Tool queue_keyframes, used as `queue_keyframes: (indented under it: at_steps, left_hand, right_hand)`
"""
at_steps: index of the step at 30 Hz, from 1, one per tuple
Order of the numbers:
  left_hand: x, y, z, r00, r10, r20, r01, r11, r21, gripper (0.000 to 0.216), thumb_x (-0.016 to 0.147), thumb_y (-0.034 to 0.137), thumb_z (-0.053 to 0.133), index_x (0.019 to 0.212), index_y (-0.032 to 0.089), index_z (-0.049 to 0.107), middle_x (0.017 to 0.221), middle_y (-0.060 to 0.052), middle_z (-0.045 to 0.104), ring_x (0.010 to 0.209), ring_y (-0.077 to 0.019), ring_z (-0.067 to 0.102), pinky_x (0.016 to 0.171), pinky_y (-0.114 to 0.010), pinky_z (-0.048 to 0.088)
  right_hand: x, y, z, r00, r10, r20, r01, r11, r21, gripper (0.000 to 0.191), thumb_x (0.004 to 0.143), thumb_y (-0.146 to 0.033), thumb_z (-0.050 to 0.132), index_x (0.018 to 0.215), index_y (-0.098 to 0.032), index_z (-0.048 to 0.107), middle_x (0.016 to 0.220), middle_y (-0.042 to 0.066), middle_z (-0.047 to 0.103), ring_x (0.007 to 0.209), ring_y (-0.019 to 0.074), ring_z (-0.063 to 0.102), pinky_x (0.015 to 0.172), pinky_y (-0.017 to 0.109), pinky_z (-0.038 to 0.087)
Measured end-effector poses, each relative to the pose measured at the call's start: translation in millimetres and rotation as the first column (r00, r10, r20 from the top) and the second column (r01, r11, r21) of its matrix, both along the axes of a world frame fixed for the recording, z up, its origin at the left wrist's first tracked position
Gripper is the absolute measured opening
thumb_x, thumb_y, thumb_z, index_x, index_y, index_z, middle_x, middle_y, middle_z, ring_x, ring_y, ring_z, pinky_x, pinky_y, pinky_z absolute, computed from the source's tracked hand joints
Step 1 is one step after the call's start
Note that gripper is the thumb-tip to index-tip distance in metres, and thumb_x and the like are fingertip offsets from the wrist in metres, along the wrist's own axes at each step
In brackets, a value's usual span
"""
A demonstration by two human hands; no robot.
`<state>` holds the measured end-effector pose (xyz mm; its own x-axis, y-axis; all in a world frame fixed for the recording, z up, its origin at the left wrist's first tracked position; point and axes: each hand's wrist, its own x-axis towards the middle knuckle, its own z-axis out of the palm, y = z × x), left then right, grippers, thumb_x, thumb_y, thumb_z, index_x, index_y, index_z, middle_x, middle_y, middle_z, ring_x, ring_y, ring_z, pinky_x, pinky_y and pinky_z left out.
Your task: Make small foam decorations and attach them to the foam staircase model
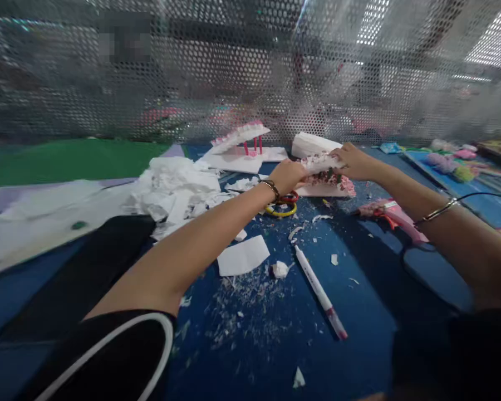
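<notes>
Black sleeve (104, 356) with a white trim loop (167, 328) sits closest, at lower left, and the left arm reaches from it across the blue table (359, 356). Both arms meet near the far side, over a white strip (320, 162) with a ragged, pinkish edge. The left hand (287, 177) grips its left end, fingers curled; the right hand (350, 160) pinches the other end. Just under the strip lies a white base (321, 191) crowded with pink frills (345, 185). Behind it rests a white block (315, 143) – and, farther left, a model (242, 139) whose slanted top stands on pink posts (260, 145).

Near the left wrist, a red ring (291, 197) and a yellow ring (280, 213) lie together. Toward the camera come a white card (242, 256), a crumpled wad (280, 270) and a marker (317, 289) lying aslant, with white crumbs scattered around. Left of the hands rises a paper heap (177, 184); beside it stretches a dark slab (70, 278). Below the right forearm is a pink tool (394, 214) – its shape blurred. Pompoms (463, 174) sit on a blue board at far right, and a mesh screen (234, 67) backs everything.
</notes>
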<state>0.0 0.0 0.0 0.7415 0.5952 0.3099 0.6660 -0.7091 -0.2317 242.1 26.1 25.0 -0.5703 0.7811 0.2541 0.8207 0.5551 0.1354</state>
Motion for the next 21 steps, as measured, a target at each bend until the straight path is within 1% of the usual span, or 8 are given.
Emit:
queue_keyframes:
  at_steps: [3, 7, 11, 13, 15, 17, 21]
  left_hand:
    - [0, -2, -0.6, 1.000, -0.007, 0.003, 0.007, 1.000, -0.002, 0.016, 0.084, 0.028, 0.061, 0.088, 0.015, 0.069, 0.089, -0.008, 0.071, 0.089, -0.0212, 0.062, 0.072, -0.030, 0.033]
    - [-8, -1, 4.8, 0.999, -0.044, 0.012, 0.044, 0.999, -0.003, 0.016, 0.085, 0.028, 0.058, 0.087, 0.019, 0.071, 0.089, -0.005, 0.072, 0.088, -0.0189, 0.062, 0.075, -0.030, 0.034]
    - [-21, 0, 8.3, 0.997, -0.073, 0.038, 0.072, 0.997, 0.032, 0.023, 0.088, 0.022, 0.051, 0.103, 0.022, 0.068, 0.100, -0.004, 0.071, 0.093, -0.0174, 0.061, 0.078, -0.030, 0.034]
    - [-26, 0, 6.4, 0.995, -0.100, 0.018, 0.099, 0.994, 0.046, 0.024, 0.088, 0.020, 0.051, 0.104, 0.022, 0.068, 0.101, -0.004, 0.070, 0.092, -0.0170, 0.061, 0.077, -0.030, 0.034]
    - [-28, 0, 3.4, 0.990, -0.137, -0.023, 0.138, 0.989, 0.053, 0.023, 0.086, 0.019, 0.052, 0.101, 0.024, 0.070, 0.097, -0.004, 0.070, 0.089, -0.0166, 0.061, 0.075, -0.030, 0.034]
    - [-29, 0, 1.1, 0.983, -0.171, -0.063, 0.175, 0.983, 0.062, 0.024, 0.085, 0.017, 0.053, 0.099, 0.025, 0.071, 0.093, -0.004, 0.070, 0.087, -0.0168, 0.060, 0.075, -0.030, 0.033]
    - [-27, -1, 0.7, 0.973, -0.202, -0.107, 0.212, 0.974, 0.083, 0.025, 0.086, 0.015, 0.052, 0.098, 0.026, 0.071, 0.093, -0.005, 0.070, 0.087, -0.0180, 0.059, 0.079, -0.033, 0.032]
  right_hand:
    - [1, 0, -0.1, 1.000, 0.001, 0.005, -0.001, 1.000, 0.002, 0.054, 0.074, -0.033, 0.053, 0.122, -0.009, 0.051, 0.103, 0.017, 0.051, 0.104, 0.0330, 0.050, 0.087, 0.043, 0.045]
    - [1, 1, -0.5, 1.000, -0.007, 0.011, 0.007, 1.000, 0.005, 0.052, 0.076, -0.035, 0.053, 0.121, -0.009, 0.051, 0.102, 0.016, 0.052, 0.103, 0.0321, 0.050, 0.086, 0.043, 0.045]
    - [1, 1, -1.3, 1.000, -0.009, 0.011, 0.009, 1.000, 0.007, 0.050, 0.078, -0.036, 0.054, 0.120, -0.010, 0.051, 0.103, 0.016, 0.051, 0.101, 0.0296, 0.051, 0.086, 0.041, 0.046]
    - [1, 2, -1.8, 1.000, -0.007, 0.008, 0.007, 1.000, 0.008, 0.050, 0.078, -0.036, 0.054, 0.121, -0.011, 0.050, 0.104, 0.015, 0.050, 0.100, 0.0285, 0.052, 0.087, 0.040, 0.046]
    - [1, 2, -2.1, 1.000, -0.007, 0.006, 0.007, 1.000, 0.006, 0.050, 0.079, -0.036, 0.054, 0.123, -0.013, 0.049, 0.105, 0.015, 0.050, 0.100, 0.0282, 0.052, 0.086, 0.040, 0.046]
    - [1, 2, -2.1, 1.000, -0.008, 0.005, 0.008, 1.000, 0.001, 0.051, 0.079, -0.036, 0.053, 0.124, -0.011, 0.049, 0.106, 0.016, 0.051, 0.101, 0.0294, 0.052, 0.086, 0.040, 0.046]
    - [0, 1, -1.6, 1.000, -0.007, 0.004, 0.007, 1.000, -0.006, 0.051, 0.079, -0.036, 0.051, 0.124, -0.011, 0.048, 0.107, 0.017, 0.052, 0.103, 0.0325, 0.050, 0.086, 0.044, 0.045]
